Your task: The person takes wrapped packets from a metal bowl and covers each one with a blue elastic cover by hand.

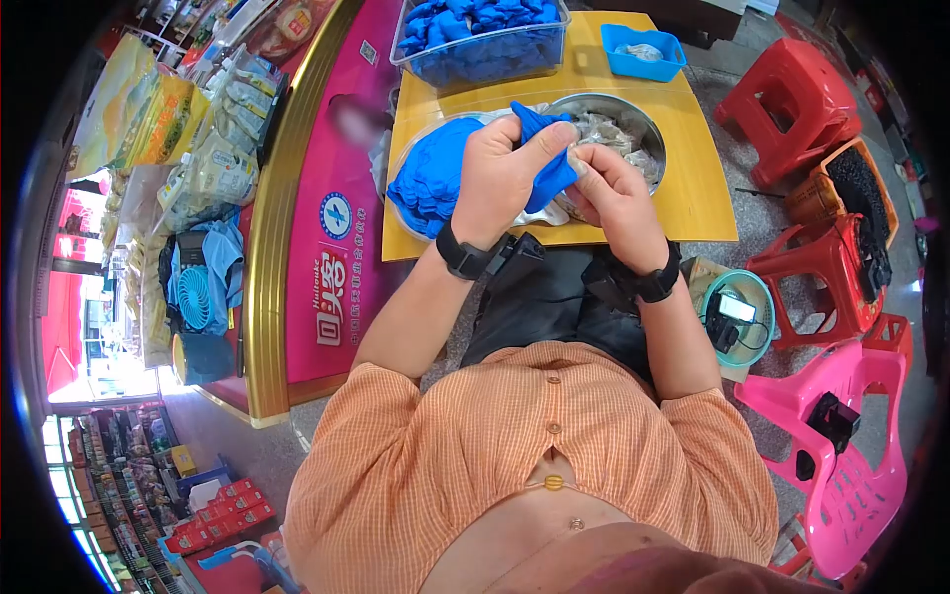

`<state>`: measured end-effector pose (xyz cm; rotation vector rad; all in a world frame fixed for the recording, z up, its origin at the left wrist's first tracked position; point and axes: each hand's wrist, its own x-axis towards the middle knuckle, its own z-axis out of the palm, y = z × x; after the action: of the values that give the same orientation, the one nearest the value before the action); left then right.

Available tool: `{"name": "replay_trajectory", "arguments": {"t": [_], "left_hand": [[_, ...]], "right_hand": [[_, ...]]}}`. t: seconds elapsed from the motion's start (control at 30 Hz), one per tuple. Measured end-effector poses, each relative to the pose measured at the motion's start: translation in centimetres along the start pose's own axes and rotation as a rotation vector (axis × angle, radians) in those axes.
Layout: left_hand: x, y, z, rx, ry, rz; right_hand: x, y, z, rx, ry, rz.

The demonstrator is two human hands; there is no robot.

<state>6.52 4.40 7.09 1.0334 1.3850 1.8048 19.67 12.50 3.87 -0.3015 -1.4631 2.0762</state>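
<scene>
A piece of blue fabric (pixel 547 178) is held up over the near part of the table. My left hand (pixel 500 173) is closed round its left side, thumb on top. The thumb and fingers of my right hand (pixel 616 198) pinch its right edge. Left of my left hand, a heap of flat blue fabric pieces (pixel 430 178) lies in a round tray, partly hidden by the hand. Behind my right hand stands a round metal bowl (pixel 655 148) with crumpled whitish pieces in it. Whatever is inside the blue fabric is hidden.
A clear plastic bin (pixel 482 61) of blue stuffed pieces and a small blue basket (pixel 648 67) stand at the far side of the yellow table (pixel 708 203). Red stools (pixel 792 109), a teal basket (pixel 762 337) and a pink chair (pixel 861 485) are at right. A pink counter (pixel 327 257) borders the left.
</scene>
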Motion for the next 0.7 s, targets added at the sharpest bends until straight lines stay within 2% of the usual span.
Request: {"name": "replay_trajectory", "arguments": {"t": [0.17,0.27,0.4,0.47,0.7], "left_hand": [[0.6,0.3,0.2,-0.232,0.285,0.087],[0.7,0.0,0.4,-0.173,0.333,0.157],[0.3,-0.5,1.6,-0.132,0.352,0.189],[0.1,-1.2,1.7,-0.187,0.298,0.17],[-0.1,-0.6,2.9,-0.182,0.303,0.168]], "right_hand": [[-0.1,-1.2,-0.8,0.026,-0.07,0.169],[-0.2,-0.9,-0.5,0.106,-0.053,0.162],[-0.4,0.0,0.6,0.355,-0.07,0.17],[-0.6,0.2,1.1,0.493,-0.055,0.179],[-0.8,0.3,1.3,0.494,-0.028,0.106]]}}
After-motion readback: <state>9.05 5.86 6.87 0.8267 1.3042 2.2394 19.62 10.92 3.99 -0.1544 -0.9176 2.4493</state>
